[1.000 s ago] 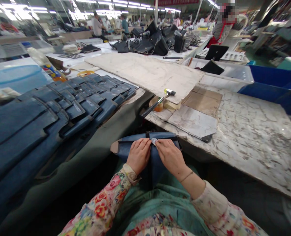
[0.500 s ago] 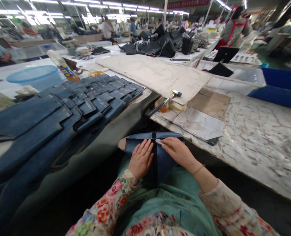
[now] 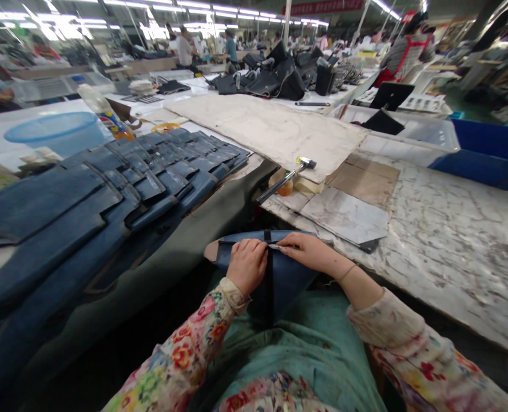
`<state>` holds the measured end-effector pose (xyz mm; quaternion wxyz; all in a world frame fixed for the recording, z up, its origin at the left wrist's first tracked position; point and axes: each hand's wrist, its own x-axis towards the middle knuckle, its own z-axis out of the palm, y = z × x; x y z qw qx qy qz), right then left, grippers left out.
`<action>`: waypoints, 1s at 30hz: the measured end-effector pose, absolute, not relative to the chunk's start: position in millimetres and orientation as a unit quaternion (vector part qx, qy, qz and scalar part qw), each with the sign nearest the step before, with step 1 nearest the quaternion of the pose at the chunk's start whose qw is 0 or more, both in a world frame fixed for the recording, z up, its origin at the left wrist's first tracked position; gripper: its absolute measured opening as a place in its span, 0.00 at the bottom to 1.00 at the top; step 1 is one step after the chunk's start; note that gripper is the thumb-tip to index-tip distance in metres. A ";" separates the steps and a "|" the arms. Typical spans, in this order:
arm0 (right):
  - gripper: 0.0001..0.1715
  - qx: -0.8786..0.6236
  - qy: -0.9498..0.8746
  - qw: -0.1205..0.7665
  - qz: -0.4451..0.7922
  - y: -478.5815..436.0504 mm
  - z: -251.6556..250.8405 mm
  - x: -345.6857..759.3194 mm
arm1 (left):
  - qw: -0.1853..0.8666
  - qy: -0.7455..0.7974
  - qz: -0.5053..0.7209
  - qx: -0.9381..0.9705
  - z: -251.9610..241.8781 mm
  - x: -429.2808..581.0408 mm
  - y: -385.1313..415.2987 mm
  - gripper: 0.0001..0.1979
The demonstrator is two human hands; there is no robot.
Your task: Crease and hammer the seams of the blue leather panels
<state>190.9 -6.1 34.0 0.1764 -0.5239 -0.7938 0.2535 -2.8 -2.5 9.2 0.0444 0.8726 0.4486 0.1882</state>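
A blue leather piece (image 3: pixel 294 271) with a black strip (image 3: pixel 270 286) down its middle rests on the lap, over a green apron (image 3: pixel 305 332). It has a pale tan patch at its left end. My left hand (image 3: pixel 247 263) is closed on the piece just left of the strip, fingers curled at its upper seam. My right hand (image 3: pixel 308 252) pinches a small silver pointed tool (image 3: pixel 275 246), its tip at the strip beside my left fingertips. The tool's exact kind is hard to make out.
Overlapping blue leather pieces (image 3: pixel 151 183) cover the left table. Ahead lie a black-handled hammer (image 3: pixel 280 184), an orange-tinted jar (image 3: pixel 286 186), a cream sheet (image 3: pixel 275 126) and a grey board (image 3: pixel 344 212). A clear bin (image 3: pixel 434 134) and blue bin (image 3: pixel 489 134) stand right.
My left fingers have gone from lying flat to curled against the piece. My right hand has lowered its wrist slightly, and the silver tool now points left, closer to the left fingers.
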 end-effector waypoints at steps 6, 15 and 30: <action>0.15 -0.512 -0.820 0.160 0.200 -13.1 33.2 186.1 | 0.029 0.393 0.185 0.900 1.0 -8.7 -2.5 0.13; 0.18 -0.595 -0.786 0.117 0.121 -30.6 32.0 161.7 | 0.010 0.388 0.194 0.901 -6.0 -6.9 -4.4 0.13; 0.18 -0.581 -0.801 0.141 0.037 -19.6 17.0 156.8 | 0.042 0.410 0.192 0.890 -6.0 -18.1 -8.1 0.16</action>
